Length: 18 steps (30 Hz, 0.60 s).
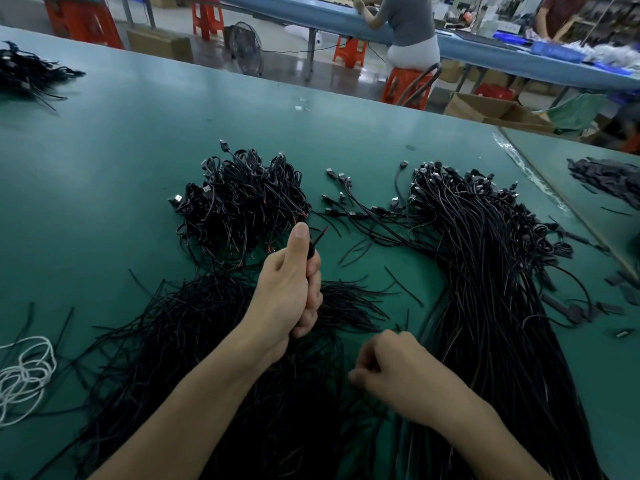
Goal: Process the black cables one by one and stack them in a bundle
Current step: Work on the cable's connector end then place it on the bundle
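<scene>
Centrally, the left hand (pixel 289 285) is clamped round one black cable (pixel 314 244), thumb up, with the cable's stripped tip pointing toward the bundle (pixel 242 199) on the green table (pixel 104 150). The right hand (pixel 391 370), apart and lower, has curled fingers; whether it pinches anything cannot be told. To the right lie unprocessed cables (pixel 485 258). Advisable: grip near the tip, then lay the cable parallel, ends aligned.
</scene>
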### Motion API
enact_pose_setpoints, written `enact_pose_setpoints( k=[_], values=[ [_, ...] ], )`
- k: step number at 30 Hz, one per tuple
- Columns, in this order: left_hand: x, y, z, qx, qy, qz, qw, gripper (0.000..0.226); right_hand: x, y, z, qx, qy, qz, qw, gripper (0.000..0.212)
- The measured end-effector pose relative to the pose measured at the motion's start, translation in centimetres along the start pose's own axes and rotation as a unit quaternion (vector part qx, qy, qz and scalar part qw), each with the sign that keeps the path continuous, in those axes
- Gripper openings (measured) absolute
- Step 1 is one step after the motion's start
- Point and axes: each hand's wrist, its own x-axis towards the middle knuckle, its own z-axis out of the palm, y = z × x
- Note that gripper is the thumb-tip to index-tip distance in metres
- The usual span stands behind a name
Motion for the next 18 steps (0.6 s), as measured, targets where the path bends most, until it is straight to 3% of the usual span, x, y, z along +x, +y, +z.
enact_pose_setpoints(
  k=[3,7,12,18],
  values=[
    [0.0,0.1,0.0,0.003,-0.002,-0.004,1.0,0.058,0.3,-0.2,-0.8,0.012,0.062,0.006,0.998,0.025],
    [0.2,0.6,0.1,0.009,0.017,-0.041,0.999,0.07,0.5,-0.4,-2.5,0.137,0.174,-0.04,0.974,0.019],
    [-0.1,0.7,0.6,0.051,-0.021,-0.066,0.996,0.07,1.0,-1.6,-3.7,0.33,0.296,-0.123,0.888,0.015],
    [-0.8,1.2,0.8,0.114,-0.134,-0.088,0.981,0.06,1.2,-3.1,-4.1,0.5,0.297,-0.165,0.796,0.031]
  ],
)
